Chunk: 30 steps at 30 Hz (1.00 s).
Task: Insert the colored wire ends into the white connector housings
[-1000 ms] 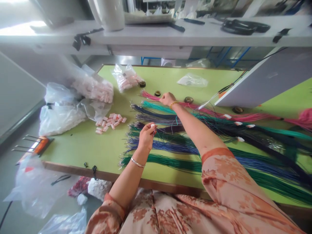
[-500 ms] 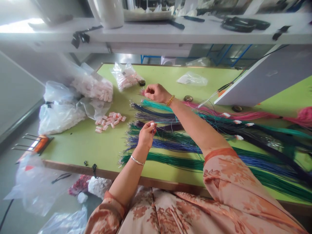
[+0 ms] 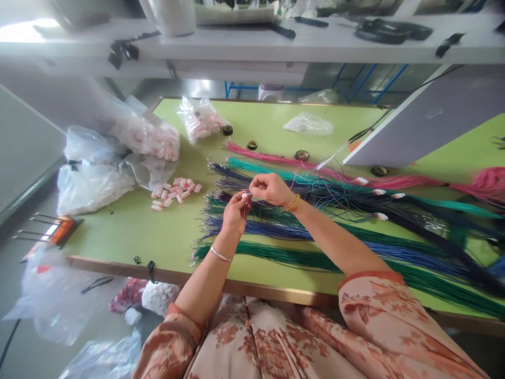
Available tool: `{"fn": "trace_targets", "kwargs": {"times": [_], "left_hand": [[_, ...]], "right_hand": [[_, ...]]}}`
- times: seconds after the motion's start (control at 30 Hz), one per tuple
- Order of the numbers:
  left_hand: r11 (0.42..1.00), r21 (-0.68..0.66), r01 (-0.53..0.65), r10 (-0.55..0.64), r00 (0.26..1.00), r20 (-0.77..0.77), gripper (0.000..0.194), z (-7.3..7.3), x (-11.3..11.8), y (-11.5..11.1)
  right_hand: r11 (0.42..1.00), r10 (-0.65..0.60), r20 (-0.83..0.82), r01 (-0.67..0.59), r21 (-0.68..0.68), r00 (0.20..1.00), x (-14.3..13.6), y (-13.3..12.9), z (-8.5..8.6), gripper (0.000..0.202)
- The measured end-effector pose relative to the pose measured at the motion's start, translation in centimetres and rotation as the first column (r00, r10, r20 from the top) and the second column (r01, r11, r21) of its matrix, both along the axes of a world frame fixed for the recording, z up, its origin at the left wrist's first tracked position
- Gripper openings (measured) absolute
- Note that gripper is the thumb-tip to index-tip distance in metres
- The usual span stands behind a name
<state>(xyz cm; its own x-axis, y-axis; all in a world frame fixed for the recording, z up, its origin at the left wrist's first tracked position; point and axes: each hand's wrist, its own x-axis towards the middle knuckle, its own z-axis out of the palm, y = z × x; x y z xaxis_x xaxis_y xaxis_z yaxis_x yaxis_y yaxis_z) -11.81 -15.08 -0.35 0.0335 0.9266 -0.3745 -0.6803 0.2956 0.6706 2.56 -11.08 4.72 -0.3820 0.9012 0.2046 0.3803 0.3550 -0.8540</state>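
My left hand [image 3: 235, 211] pinches a small white connector housing [image 3: 246, 195] between thumb and fingertips. Close against it, my right hand [image 3: 273, 189] is closed on a thin wire, its fingertips right at the housing. A thin pink strand [image 3: 294, 180] rises behind the right hand; the wire's tip is hidden by the fingers. Under both hands lie long wire bundles with metal-tipped ends: pink [image 3: 260, 155], turquoise [image 3: 252, 167], dark blue [image 3: 224, 169], blue [image 3: 260, 226] and green [image 3: 276, 253]. Left of them is a loose pile of white-and-orange connector housings [image 3: 177, 192].
Plastic bags of housings [image 3: 201, 120] and white bags [image 3: 94, 184] stand at the left. Black tape rolls [image 3: 252, 145] lie behind the bundles. A grey panel [image 3: 426, 116] rises at the right, and a shelf [image 3: 252, 50] crosses above the table. A pronged orange holder [image 3: 63, 231] sits at the left edge.
My right hand has come from the pink bundle's tips, down and toward me, to the housing in my left hand. The left hand keeps its pinch. The view has shifted slightly.
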Motion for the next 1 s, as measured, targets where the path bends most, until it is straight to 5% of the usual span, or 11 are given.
{"fn": "trace_targets", "kwargs": {"times": [0.2,0.67,1.0], "left_hand": [[1.000,-0.002,-0.015,0.015,1.000,0.002,0.021,-0.1,0.2,-0.1],[1.000,0.005,0.020,-0.020,1.000,-0.016,0.019,-0.2,0.2,-0.1],[1.000,0.014,0.014,-0.013,0.999,-0.041,0.023,-0.4,0.2,-0.1]], "right_hand": [[0.997,-0.059,-0.022,0.058,-0.045,0.998,0.8,-1.4,-2.2,0.018],[0.982,-0.144,0.062,0.134,0.133,0.988,0.7,-2.2,-2.9,0.016],[0.982,-0.166,0.043,0.162,0.097,0.985,0.6,-2.0,-3.6,0.018]]}}
